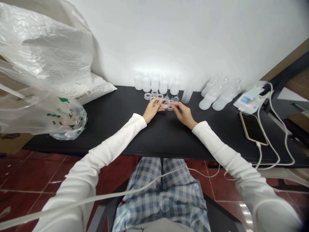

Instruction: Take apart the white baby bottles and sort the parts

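In the head view, my left hand (154, 109) holds a clear ring (165, 103) between thumb and fingers, over the black table (164, 138). My right hand (183, 113) meets it from the other side, its fingertips pinched at the ring's right edge. Whether a second small clear part is in those fingers I cannot tell. Just behind the hands lie several clear rings (147, 96) and several clear bottle nipples (176, 98), tips up. Several milky bottles (163, 84) stand upright in a row against the wall.
A stack of clear caps (187, 94) leans right of the row. Several bottles with domed clear caps (209, 98) stand further right. Beyond are white packets (249, 98), a phone (253, 128) and a white cable (286, 135). Large plastic bags (48, 48) crowd the left.
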The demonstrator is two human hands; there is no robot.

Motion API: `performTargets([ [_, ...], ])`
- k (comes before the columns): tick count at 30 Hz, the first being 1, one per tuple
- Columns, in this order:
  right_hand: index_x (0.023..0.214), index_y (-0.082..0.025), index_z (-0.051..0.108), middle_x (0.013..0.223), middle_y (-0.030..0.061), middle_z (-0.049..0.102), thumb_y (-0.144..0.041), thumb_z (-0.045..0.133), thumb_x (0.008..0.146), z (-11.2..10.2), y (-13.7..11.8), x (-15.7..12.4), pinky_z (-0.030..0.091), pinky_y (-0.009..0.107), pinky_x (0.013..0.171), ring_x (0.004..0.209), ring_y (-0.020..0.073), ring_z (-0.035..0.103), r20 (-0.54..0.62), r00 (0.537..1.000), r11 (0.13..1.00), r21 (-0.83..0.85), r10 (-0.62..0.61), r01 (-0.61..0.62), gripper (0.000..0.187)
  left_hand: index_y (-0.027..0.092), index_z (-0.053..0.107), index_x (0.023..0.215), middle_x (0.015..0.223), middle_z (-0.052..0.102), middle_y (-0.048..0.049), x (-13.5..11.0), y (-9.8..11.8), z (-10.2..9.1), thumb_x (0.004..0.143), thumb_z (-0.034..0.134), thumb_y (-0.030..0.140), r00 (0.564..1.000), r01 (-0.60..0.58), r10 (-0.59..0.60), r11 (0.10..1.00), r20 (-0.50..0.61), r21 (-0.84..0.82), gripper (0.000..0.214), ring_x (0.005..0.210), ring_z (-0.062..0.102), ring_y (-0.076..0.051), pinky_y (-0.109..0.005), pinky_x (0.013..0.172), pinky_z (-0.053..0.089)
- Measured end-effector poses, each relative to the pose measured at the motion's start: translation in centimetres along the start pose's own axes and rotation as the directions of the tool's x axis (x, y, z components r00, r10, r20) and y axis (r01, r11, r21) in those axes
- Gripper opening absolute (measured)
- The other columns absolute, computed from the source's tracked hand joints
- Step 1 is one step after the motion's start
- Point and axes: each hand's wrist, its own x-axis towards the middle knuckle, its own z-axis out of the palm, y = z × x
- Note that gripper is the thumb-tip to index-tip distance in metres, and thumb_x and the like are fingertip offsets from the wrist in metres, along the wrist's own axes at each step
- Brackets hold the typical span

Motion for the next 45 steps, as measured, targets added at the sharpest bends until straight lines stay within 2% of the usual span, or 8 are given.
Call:
performTargets([
  [9,0.108,-0.022,0.071,0.070,-0.0024,0.060,-0.056,0.051,0.103,1.0,0.9,0.6,0.044,0.025,0.060,0.059,0.0110,0.052,-0.010,0.996,0.991,0.101,0.090,-0.089,0.040,0.019,0.061,0.110,0.093,0.077,-0.0037,-0.4,-0.1,0.9,0.086,0.075,0.057,0.991,-0.081,0.078,0.996,0.108,0.030,0.047,0.089,0.079,-0.017,-0.034,0.088,0.066],
  [13,0.113,-0.022,0.060,0.062,-0.0073,0.051,-0.054,0.058,0.099,1.5,1.0,0.6,0.041,0.026,0.059,0.054,0.0117,0.048,-0.046,0.990,0.986,0.105,0.136,-0.131,0.035,0.019,0.060,0.111,0.095,0.078,-0.0042,-0.5,0.0,1.0,0.087,0.074,0.056,0.993,-0.070,0.066,0.997,0.097,0.035,0.046,0.086,0.079,-0.017,-0.035,0.088,0.066],
  [20,0.110,-0.023,0.047,0.061,-0.0100,0.046,-0.054,0.063,0.093,2.3,1.4,1.3,0.036,0.027,0.058,0.054,0.0132,0.050,-0.071,0.950,0.950,0.087,0.305,-0.299,0.039,0.018,0.061,0.109,0.094,0.078,-0.0042,-0.5,0.2,1.1,0.090,0.075,0.044,0.999,0.005,-0.003,0.999,0.041,-0.043,0.035,0.084,0.079,-0.016,-0.034,0.089,0.065],
  [27,0.116,-0.023,0.050,0.072,-0.0059,0.050,-0.056,0.058,0.096,2.3,1.2,1.6,0.037,0.028,0.058,0.056,0.0118,0.045,0.096,0.964,0.946,0.192,0.248,-0.262,0.040,0.016,0.061,0.104,0.082,0.077,-0.0008,-0.4,0.0,1.0,0.084,0.078,0.021,0.999,0.026,-0.023,0.998,0.044,-0.063,0.028,0.080,0.077,-0.013,-0.034,0.093,0.063],
  [30,0.112,-0.025,0.047,0.076,-0.0056,0.053,-0.059,0.063,0.091,2.6,1.3,1.5,0.038,0.027,0.059,0.060,0.0110,0.046,0.149,0.956,0.901,0.324,0.253,-0.289,0.044,0.015,0.059,0.102,0.077,0.076,0.0005,-0.3,-0.2,1.0,0.082,0.078,0.018,1.000,0.006,-0.006,0.999,0.025,-0.033,0.028,0.073,0.075,-0.012,-0.030,0.084,0.063],
  [33,0.104,-0.027,0.041,0.075,-0.0065,0.055,-0.062,0.068,0.086,3.4,1.4,1.4,0.040,0.026,0.058,0.062,0.0112,0.051,0.183,0.931,0.807,0.464,0.316,-0.366,0.048,0.015,0.057,0.100,0.072,0.074,0.0019,-0.3,-0.4,1.2,0.083,0.076,0.017,1.000,-0.018,0.018,1.000,0.017,0.024,0.025,0.066,0.073,-0.011,-0.025,0.071,0.061],
  [38,0.099,-0.027,0.037,0.073,-0.0079,0.060,-0.062,0.072,0.080,4.9,1.3,1.3,0.044,0.026,0.058,0.061,0.0109,0.058,0.176,0.891,0.697,0.568,0.417,-0.438,0.053,0.018,0.053,0.093,0.062,0.067,0.0059,-0.5,-0.3,1.4,0.084,0.073,0.015,0.997,-0.080,0.080,0.988,0.002,0.133,0.022,0.055,0.068,-0.010,-0.019,0.058,0.054],
  [45,0.099,-0.027,0.038,0.072,-0.0093,0.060,-0.055,0.071,0.082,5.2,1.2,1.3,0.047,0.025,0.057,0.058,0.0099,0.060,0.151,0.904,0.722,0.556,0.399,-0.411,0.047,0.019,0.053,0.096,0.064,0.068,0.0067,-0.6,0.0,1.7,0.082,0.061,0.003,0.997,-0.068,0.071,0.986,-0.013,0.151,0.023,0.056,0.067,-0.008,-0.019,0.060,0.054],
])
